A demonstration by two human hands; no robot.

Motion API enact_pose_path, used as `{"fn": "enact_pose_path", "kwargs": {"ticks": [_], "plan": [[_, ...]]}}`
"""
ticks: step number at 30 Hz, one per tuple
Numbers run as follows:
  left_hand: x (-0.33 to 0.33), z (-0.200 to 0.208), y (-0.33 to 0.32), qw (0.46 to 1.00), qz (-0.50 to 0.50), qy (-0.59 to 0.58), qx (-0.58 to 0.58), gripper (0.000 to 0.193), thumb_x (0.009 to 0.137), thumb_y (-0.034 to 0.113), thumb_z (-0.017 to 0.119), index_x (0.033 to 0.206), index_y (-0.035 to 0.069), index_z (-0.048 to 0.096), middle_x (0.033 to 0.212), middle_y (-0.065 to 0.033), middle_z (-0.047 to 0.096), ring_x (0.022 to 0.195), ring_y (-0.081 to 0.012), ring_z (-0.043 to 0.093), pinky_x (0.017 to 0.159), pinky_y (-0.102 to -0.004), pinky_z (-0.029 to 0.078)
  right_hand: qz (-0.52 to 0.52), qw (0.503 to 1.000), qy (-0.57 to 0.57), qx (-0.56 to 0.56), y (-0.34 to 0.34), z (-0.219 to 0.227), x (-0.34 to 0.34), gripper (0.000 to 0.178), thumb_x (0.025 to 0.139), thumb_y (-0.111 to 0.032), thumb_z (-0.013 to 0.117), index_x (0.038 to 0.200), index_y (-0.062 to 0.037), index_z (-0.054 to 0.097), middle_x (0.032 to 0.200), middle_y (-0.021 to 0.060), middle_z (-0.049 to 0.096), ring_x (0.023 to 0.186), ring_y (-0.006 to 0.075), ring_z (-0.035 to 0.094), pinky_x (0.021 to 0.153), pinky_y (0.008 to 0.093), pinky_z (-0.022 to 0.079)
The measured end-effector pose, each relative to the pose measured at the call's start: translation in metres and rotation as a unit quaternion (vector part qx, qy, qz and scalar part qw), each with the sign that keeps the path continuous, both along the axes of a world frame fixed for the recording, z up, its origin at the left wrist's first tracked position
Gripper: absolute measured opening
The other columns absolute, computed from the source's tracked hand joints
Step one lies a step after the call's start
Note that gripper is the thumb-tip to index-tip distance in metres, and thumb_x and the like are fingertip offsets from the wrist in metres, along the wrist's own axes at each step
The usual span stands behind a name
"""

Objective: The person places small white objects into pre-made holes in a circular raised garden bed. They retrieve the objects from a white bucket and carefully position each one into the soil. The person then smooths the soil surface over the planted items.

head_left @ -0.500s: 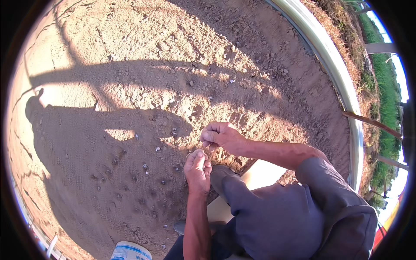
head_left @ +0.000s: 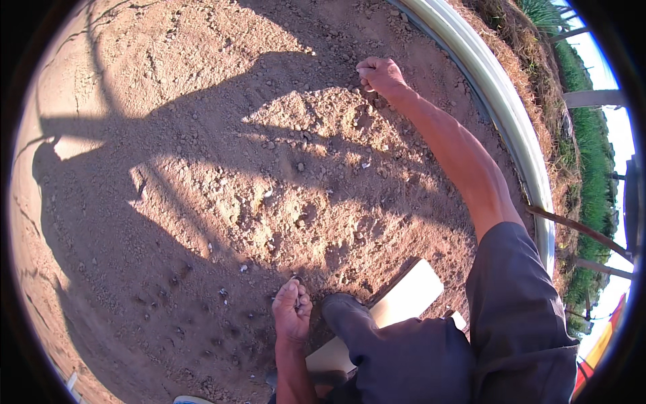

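Observation:
My right hand (head_left: 383, 77) is stretched far out over the bare soil (head_left: 269, 172), close to the curved pale edging. Its fingers are pinched together; whatever they hold is too small to make out. Near my knee, my left hand (head_left: 292, 311) stays low with its fingers curled closed and the thumb on top. What lies inside that hand is hidden. Small holes and several tiny whitish bits, one of them a pale speck (head_left: 243, 268), dot the soil ahead of my left hand.
A pale board (head_left: 414, 289) lies beside my leg. Smooth pale edging (head_left: 501, 87) curves along the right, with dry straw (head_left: 518, 74) and green grass (head_left: 592, 188) beyond. A wooden stick (head_left: 579, 232) crosses there. A bucket rim (head_left: 192, 400) shows at the bottom.
My right hand has moved from beside the left hand to far forward and right, arm extended. The left hand has shifted slightly down and stays closed. More of the pale board shows.

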State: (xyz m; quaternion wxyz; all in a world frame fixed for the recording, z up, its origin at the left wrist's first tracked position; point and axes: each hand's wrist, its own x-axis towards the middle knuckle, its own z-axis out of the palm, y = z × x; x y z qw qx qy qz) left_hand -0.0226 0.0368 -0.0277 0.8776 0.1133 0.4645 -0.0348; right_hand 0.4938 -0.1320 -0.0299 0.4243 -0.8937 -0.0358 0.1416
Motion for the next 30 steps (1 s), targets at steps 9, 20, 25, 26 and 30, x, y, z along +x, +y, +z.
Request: {"fn": "enact_pose_path", "kwargs": {"ticks": [9,20,25,26,30], "plan": [[0.004,-0.007,-0.002,0.999,0.015,-0.016,-0.032,0.012,0.096,0.012,0.06,0.104,0.003,0.06,0.085,-0.005,0.061,0.065,-0.0105,0.053,0.046,-0.019,0.037,0.142,0.936,-0.185,-0.263,0.019,-0.02,0.036,0.014,0.078,-0.018,0.068,0.091,-0.0167,0.074,0.088,0.0063,0.073,0.088,0.0257,0.069,0.079,0.0389,0.056],[0.003,-0.006,0.004,0.981,0.128,-0.119,-0.079,0.022,0.1,0.023,0.052,0.111,0.004,0.058,0.1,-0.0091,0.06,0.087,-0.0209,0.057,0.07,-0.0308,0.05,0.17,0.863,-0.232,-0.416,0.06,-0.035,0.021,0.028,0.081,-0.016,0.061,0.107,-0.0163,0.068,0.104,0.0156,0.07,0.1,0.0365,0.066,0.087,0.045,0.053],[0.025,0.01,0.01,0.954,0.186,-0.208,-0.107,0.034,0.1,0.028,0.051,0.123,0.002,0.054,0.115,-0.0117,0.056,0.108,-0.0288,0.056,0.097,-0.042,0.049,0.177,0.91,-0.282,-0.246,0.043,-0.01,-0.053,0.028,0.086,-0.026,0.063,0.108,-0.0093,0.066,0.097,0.0143,0.071,0.09,0.0242,0.07,0.078,0.0412,0.054],[0.029,0.012,0.011,0.948,0.193,-0.225,-0.119,0.035,0.1,0.028,0.051,0.124,0.002,0.053,0.119,-0.0129,0.056,0.112,-0.0305,0.056,0.103,-0.0445,0.047,0.214,0.914,-0.256,-0.23,0.044,0.002,-0.075,0.033,0.091,-0.032,0.064,0.116,-0.012,0.066,0.098,0.0115,0.071,0.09,0.0213,0.069,0.079,0.0358,0.056],[0.023,0.013,0.012,0.949,0.193,-0.219,-0.116,0.039,0.102,0.029,0.045,0.13,0.002,0.05,0.133,-0.0157,0.054,0.122,-0.0315,0.053,0.111,-0.0492,0.039,0.403,0.912,-0.056,0.051,0.069,0.039,-0.239,0.015,0.088,-0.012,0.07,0.101,-0.0058,0.071,0.091,0.0047,0.071,0.08,0.0131,0.068,0.068,0.0274,0.058]]}}
